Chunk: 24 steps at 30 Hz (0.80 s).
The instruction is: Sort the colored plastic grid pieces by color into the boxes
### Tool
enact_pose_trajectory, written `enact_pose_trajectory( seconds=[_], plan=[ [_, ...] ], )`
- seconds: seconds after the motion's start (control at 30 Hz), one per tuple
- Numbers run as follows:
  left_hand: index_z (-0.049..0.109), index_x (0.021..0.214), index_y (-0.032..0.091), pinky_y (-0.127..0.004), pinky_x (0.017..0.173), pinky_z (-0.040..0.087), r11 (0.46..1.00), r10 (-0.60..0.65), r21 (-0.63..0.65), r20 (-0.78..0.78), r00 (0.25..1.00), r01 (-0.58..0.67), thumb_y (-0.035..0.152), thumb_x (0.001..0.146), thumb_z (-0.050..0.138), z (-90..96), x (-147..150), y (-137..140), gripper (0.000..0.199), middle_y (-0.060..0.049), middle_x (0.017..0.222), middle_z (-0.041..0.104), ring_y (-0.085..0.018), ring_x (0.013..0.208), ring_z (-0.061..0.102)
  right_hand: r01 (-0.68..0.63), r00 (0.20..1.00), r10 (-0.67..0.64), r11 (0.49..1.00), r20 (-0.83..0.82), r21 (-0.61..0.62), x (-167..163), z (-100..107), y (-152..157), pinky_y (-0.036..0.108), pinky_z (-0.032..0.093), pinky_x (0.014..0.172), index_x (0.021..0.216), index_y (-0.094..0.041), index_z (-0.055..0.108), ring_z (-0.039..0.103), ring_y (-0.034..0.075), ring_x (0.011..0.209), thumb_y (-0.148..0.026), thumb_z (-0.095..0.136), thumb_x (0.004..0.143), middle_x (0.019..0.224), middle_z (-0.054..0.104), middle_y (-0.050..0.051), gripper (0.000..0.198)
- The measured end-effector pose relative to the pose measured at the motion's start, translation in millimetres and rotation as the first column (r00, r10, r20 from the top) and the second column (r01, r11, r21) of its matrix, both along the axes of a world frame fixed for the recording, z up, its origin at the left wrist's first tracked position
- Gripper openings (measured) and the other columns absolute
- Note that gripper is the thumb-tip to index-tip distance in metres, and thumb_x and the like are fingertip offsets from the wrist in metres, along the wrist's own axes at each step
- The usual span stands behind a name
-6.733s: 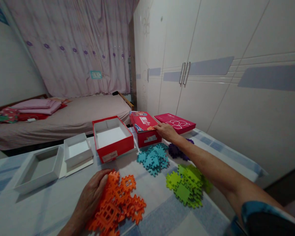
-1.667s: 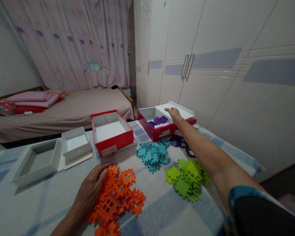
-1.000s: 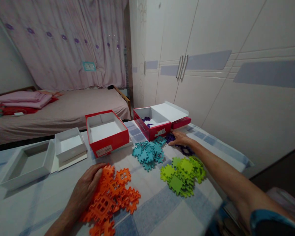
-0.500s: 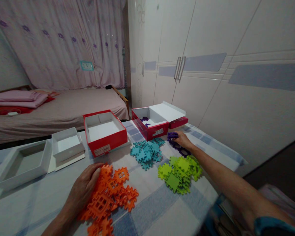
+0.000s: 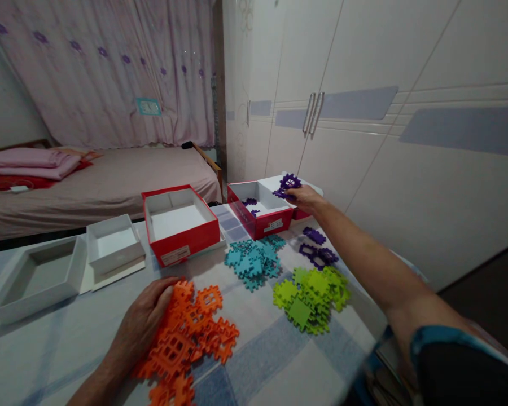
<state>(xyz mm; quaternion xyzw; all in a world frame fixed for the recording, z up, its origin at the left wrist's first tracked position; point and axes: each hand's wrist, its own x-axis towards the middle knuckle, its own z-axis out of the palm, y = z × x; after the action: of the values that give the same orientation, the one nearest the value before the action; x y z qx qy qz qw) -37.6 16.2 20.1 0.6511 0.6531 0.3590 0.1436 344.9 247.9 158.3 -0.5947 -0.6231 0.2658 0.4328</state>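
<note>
- Table, as I saw it: checked cloth, bore all below.
- Lidded red box: stood at far side, flap open, some purple pcs. inside.
- Orange pile: lay near L.
- L hand: rested against pile; fingertips hidden, grip couldn't be told.
- R hand: fingers pinched held purple pcs., nr. box's R side.
- Loose purple pcs.: lay betw. box & green pile.
- Held purple pcs.: seemed light, stiff, prob. slick; rims looked best to grip, thin teeth perhaps fragile.

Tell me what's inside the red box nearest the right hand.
Purple toothed pieces lie inside the red box. Its near wall hides part of its floor, so anything there cannot be seen.
</note>
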Motion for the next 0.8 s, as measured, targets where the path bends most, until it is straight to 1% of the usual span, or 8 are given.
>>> enact_pose_trajectory(
  seconds=[0.1,0.17,0.23,0.33,0.43,0.5,0.6,0.8],
  plan=[
    [0.066,0.101,0.022,-0.035,0.093,0.05,1.0,-0.011,0.004,0.005,1.0,0.011,0.055,0.085,0.039,2.9,1.5,-1.4,0.045,-0.006,0.108,0.07,-0.023,0.101,0.064,0.078,0.987,-0.083,0.996,0.138,0.042,-9.8,1.3,9.9,0.037,0.048,0.087,0.106,-0.011,0.06,0.059,0.024,0.104,-0.023,0.065,0.074,0.108,0.064,0.014,0.035],
    [0.066,0.101,0.022,-0.036,0.094,0.049,1.0,-0.016,0.0,0.005,1.0,0.016,0.053,0.085,0.038,5.4,2.7,-2.3,0.045,-0.006,0.107,0.07,-0.022,0.101,0.064,0.116,0.962,-0.132,0.99,0.238,0.079,-0.8,-7.0,-0.7,0.039,0.042,0.096,0.115,-0.01,0.058,0.052,0.028,0.116,-0.024,0.062,0.075,0.12,0.058,0.016,0.043],
    [0.066,0.101,0.022,-0.036,0.094,0.049,1.0,-0.021,-0.001,0.004,1.0,0.021,0.053,0.085,0.038,7.3,3.8,-2.7,0.045,-0.006,0.107,0.07,-0.022,0.102,0.064,0.099,0.937,-0.119,0.992,0.328,0.078,19.3,-21.5,-22.6,0.037,0.041,0.097,0.112,-0.012,0.062,0.054,0.027,0.113,-0.025,0.062,0.074,0.117,0.061,0.014,0.04],
    [0.066,0.1,0.022,-0.035,0.094,0.049,1.0,-0.017,0.005,0.003,1.0,0.017,0.053,0.085,0.038,7.8,4.3,-2.5,0.045,-0.006,0.108,0.07,-0.023,0.103,0.064,0.017,0.868,0.009,0.999,0.497,-0.049,60.1,-50.0,-62.3,0.033,0.045,0.086,0.095,-0.016,0.07,0.062,0.025,0.094,-0.03,0.067,0.071,0.096,0.069,0.008,0.028],
    [0.066,0.101,0.022,-0.036,0.096,0.048,1.0,-0.016,0.001,0.0,1.0,0.016,0.055,0.084,0.038,5.8,2.9,-1.7,0.046,-0.006,0.109,0.07,-0.023,0.104,0.064,0.037,0.671,0.142,0.974,0.728,-0.225,95.2,-77.0,-92.3,0.031,0.047,0.081,0.108,-0.016,0.068,0.062,0.027,0.098,-0.05,0.066,0.073,0.107,0.068,0.011,0.049],
    [0.066,0.101,0.022,-0.036,0.096,0.048,1.0,-0.012,-0.007,-0.005,1.0,0.012,0.055,0.084,0.037,4.2,1.2,-1.1,0.047,-0.006,0.108,0.07,-0.023,0.103,0.064,0.084,0.612,0.171,0.957,0.772,-0.279,108.0,-89.3,-102.6,0.032,0.047,0.081,0.12,-0.015,0.063,0.061,0.029,0.103,-0.06,0.065,0.071,0.115,0.064,0.015,0.067],
    [0.066,0.101,0.022,-0.037,0.096,0.048,1.0,-0.01,-0.013,-0.016,1.0,0.01,0.056,0.084,0.037,2.7,-0.8,-0.6,0.047,-0.006,0.109,0.07,-0.024,0.104,0.064,0.074,0.618,0.197,0.949,0.761,-0.305,112.5,-97.4,-106.5,0.034,0.047,0.083,0.122,-0.013,0.061,0.06,0.031,0.105,-0.059,0.067,0.068,0.117,0.063,0.017,0.071],
    [0.066,0.102,0.022,-0.036,0.096,0.049,1.0,-0.014,-0.001,-0.015,1.0,0.014,0.055,0.084,0.038,1.6,-0.8,0.0,0.047,-0.006,0.109,0.07,-0.023,0.103,0.065,-0.007,0.686,0.194,0.966,0.702,-0.26,109.1,-99.2,-102.5,0.03,0.046,0.077,0.108,-0.014,0.068,0.063,0.025,0.093,-0.04,0.069,0.068,0.104,0.068,0.012,0.048]
  ],
)
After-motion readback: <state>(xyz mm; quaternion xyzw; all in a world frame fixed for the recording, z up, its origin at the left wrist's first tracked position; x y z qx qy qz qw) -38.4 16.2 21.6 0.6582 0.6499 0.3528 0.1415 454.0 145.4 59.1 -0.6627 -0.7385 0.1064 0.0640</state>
